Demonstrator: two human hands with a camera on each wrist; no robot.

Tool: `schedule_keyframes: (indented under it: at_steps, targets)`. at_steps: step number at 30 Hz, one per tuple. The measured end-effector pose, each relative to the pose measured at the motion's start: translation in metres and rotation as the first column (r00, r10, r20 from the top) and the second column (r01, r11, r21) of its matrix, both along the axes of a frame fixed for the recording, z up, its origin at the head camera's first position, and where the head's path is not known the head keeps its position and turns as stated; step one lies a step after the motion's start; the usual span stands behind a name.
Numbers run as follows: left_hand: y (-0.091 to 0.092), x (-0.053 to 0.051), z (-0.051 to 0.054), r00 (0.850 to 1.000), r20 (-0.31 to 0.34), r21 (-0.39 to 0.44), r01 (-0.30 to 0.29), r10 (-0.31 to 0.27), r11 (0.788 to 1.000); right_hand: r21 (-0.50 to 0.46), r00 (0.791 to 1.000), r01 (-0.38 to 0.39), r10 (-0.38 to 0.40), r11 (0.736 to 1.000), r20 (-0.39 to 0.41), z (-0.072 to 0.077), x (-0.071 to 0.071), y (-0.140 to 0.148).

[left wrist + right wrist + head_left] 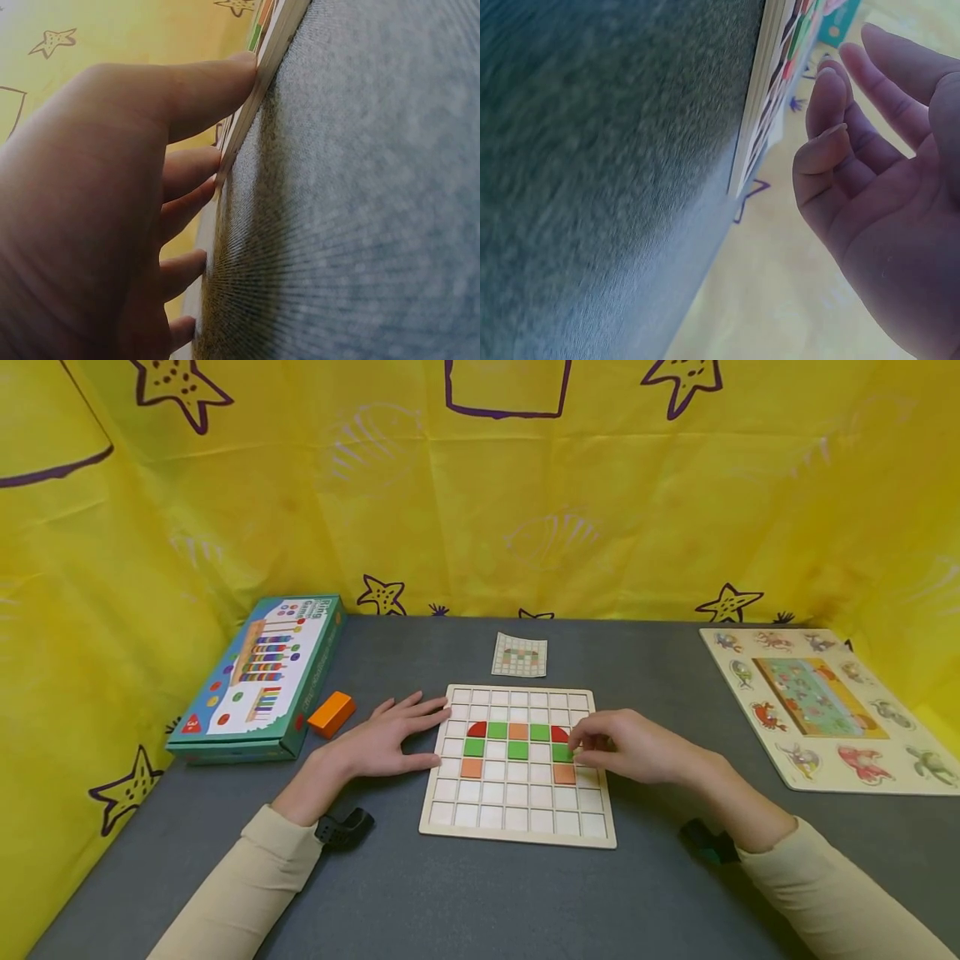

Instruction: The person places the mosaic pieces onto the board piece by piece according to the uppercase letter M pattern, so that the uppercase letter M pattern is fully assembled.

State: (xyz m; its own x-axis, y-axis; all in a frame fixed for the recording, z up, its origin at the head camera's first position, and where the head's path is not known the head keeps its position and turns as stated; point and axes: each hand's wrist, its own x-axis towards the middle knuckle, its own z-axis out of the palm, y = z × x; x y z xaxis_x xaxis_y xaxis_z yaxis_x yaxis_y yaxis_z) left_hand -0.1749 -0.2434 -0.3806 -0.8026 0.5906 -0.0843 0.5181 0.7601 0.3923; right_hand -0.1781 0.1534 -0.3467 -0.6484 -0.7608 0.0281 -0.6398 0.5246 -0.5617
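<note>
A pale wooden grid board [517,837] lies on the table. Set in its cells are red rounded pieces [477,729], several green square tiles [517,749] and several orange square tiles [471,767]. My left hand [390,739] spreads its fingers at the board's left edge, with thumb and forefinger touching the rim in the left wrist view. Over the right side of the grid is my right hand [626,745], fingers bent and fingertips close to a green tile [560,752]. Nothing shows between its fingers in the right wrist view; whether they touch the tile I cannot tell.
Behind the board lies a small pattern card [519,656]. An orange block [332,715] and a green ring game box [258,672] are at left. A sea-animal puzzle board [832,714] lies at right. Yellow cloth [480,527] hangs behind the grey table [465,893].
</note>
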Motion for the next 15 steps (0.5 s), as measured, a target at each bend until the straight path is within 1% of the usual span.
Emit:
schedule_keyframes:
  at_steps: [6, 9, 12, 15]
  targets:
    - [0.002, 0.002, 0.003, 1.000, -0.004, -0.014, -0.019, 0.018, 1.000, -0.017, 0.999, 0.036, -0.037, 0.999, -0.029, 0.001, 0.000, 0.008]
    - [0.002, 0.004, 0.005, 0.999, -0.019, -0.019, -0.040, 0.039, 0.999, -0.013, 0.997, 0.064, -0.064, 0.998, -0.049, 0.001, 0.000, 0.012]
    - [0.002, 0.006, 0.005, 0.996, -0.066, -0.022, -0.059, 0.058, 0.998, -0.004, 0.990, 0.112, -0.112, 0.994, -0.090, 0.001, 0.000, 0.017]
    - [0.002, 0.008, 0.004, 0.988, -0.131, -0.012, -0.086, 0.083, 0.996, 0.004, 0.972, 0.176, -0.173, 0.984, -0.157, 0.001, 0.000, 0.024]
